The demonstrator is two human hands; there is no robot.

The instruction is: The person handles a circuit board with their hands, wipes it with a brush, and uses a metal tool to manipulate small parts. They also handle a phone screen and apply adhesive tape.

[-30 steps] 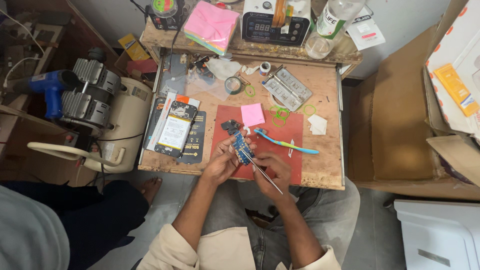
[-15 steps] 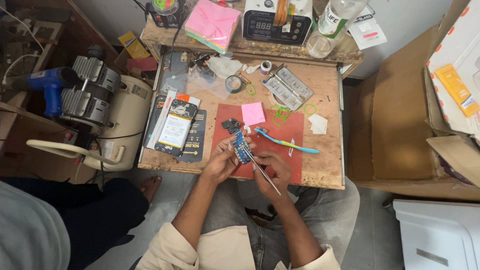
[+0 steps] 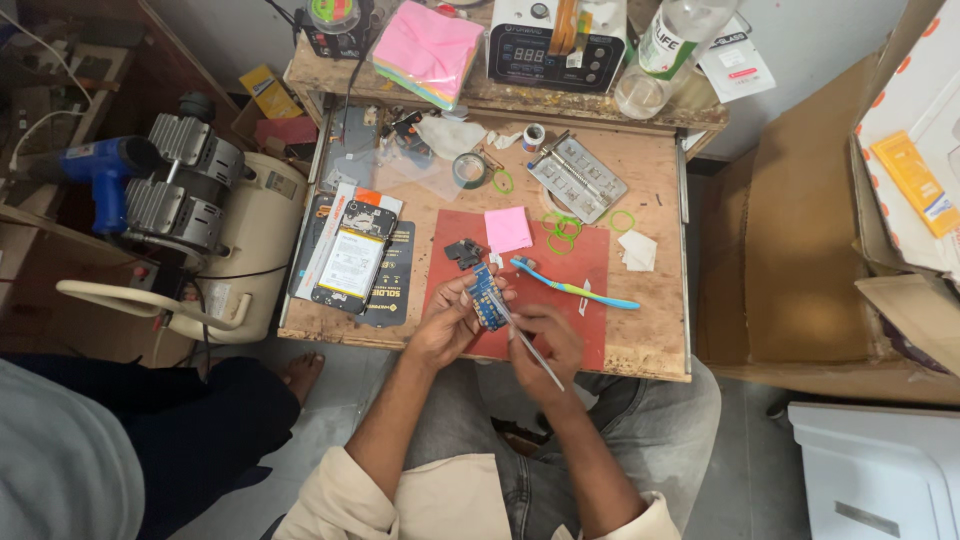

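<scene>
Both hands busy: left hand point(image 3: 447, 322) pinches small blue circuit board point(image 3: 487, 297) over the red mat point(image 3: 590, 262); right hand point(image 3: 548, 343) closed on thin metal tool point(image 3: 525, 340), tip at board. Probing step; next needs steady tip placement.

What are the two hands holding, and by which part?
The left hand grips a small blue circuit board by its lower end and edges. The right hand pinches a thin metal tool near its middle, tip at the board.
</scene>
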